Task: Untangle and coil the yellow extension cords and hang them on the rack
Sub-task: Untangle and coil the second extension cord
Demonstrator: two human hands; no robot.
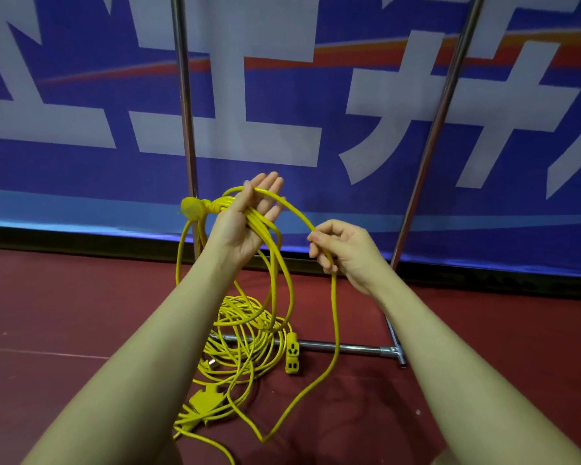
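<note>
Head view shows the person's two bare forearms reaching out over a dark red floor [81, 313] towards a blue banner [282, 95] with large white characters. The left hand [245, 223] is raised palm up, its fingers nearly straight, with several loops of a yellow extension cord [275, 280] draped across the palm and the thumb lying over the strands; a yellow plug [192, 208] sticks out just beside that hand on its left. From the palm one strand arcs across to the right hand [346, 253], whose fingers are curled around it, pinching the cord; below this hand the strand drops in a long loop down to the floor. The hanging loops from the left hand fall to a loose tangled pile of yellow cord [242, 344] on the floor, where a yellow socket block [292, 354] lies at the pile's right edge, and another yellow connector [203, 401] lies nearer the person. The metal rack [186, 112] stands behind, two upright poles rising in front of the banner, its base bar [346, 348] on the floor passing under the pile.
</note>
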